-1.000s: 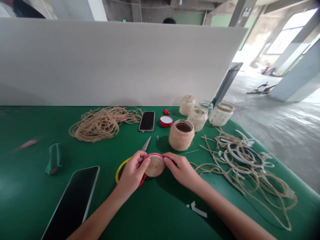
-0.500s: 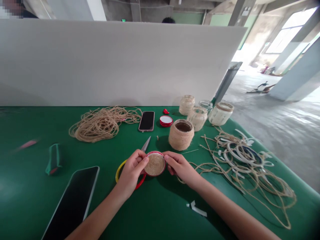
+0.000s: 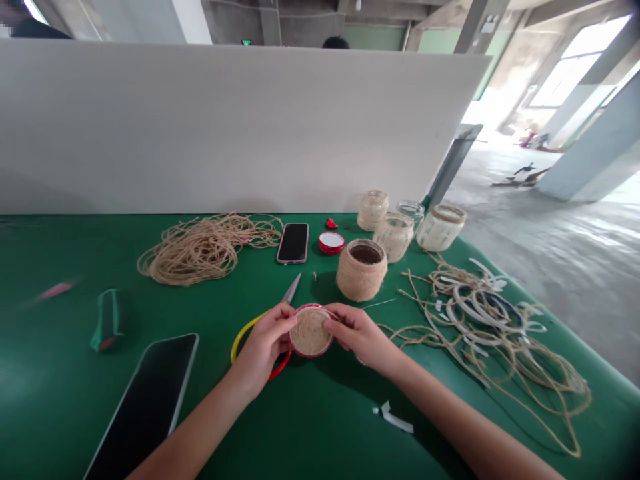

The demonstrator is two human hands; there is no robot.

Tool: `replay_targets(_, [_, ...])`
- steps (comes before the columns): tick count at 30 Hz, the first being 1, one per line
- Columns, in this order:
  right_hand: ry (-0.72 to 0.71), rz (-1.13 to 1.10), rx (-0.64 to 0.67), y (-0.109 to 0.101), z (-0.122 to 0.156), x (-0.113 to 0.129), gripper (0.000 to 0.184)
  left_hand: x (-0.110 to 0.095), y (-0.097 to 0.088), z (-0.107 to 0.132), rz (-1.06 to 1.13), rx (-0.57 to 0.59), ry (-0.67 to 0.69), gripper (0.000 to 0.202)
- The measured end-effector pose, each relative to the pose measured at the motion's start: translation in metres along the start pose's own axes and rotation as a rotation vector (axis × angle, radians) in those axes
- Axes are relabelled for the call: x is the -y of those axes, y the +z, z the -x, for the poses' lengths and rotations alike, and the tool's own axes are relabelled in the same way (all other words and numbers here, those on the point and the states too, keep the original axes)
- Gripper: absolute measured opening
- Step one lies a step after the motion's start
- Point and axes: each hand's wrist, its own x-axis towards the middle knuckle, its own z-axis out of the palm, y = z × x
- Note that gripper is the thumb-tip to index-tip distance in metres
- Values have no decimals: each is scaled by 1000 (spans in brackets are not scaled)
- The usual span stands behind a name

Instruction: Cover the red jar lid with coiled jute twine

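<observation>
Two hands on one red screw lid (image 3: 311,353), and here we go: the lid sits low at 6 o'clock on the green table (image 3: 60,407), held just off centre, its face packed with a tight coil of jute twine (image 3: 311,331). The left hand (image 3: 265,347) clasps it from the 9 o'clock side, thumb (image 3: 289,323) pressed on the coil's edge; the right hand (image 3: 361,335) closes in from 3 o'clock, fingers (image 3: 334,319) curled on the rim. Both are gripping, neither released. Step in hand looks like pressing that coil down, and the call right now is keeping it flat and seated. Scissors (image 3: 291,289) lie under the left hand, blade pointing to 12 o'clock. A twine-wrapped jar (image 3: 361,271) stands at 1 o'clock, bare glass jars (image 3: 395,239) behind it, a loose heap of twine (image 3: 190,252) at 10 o'clock, and a tangle of twine and white strips (image 3: 480,313) at 3 o'clock.
</observation>
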Motion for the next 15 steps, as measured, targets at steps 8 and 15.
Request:
replay_targets(8, [-51, 149, 46, 3, 2, 4, 20, -2, -1, 1, -340, -3, 120, 16])
replay_targets(15, [-34, 307, 71, 9, 6, 4, 19, 4, -2, 0, -587, 75, 188, 16])
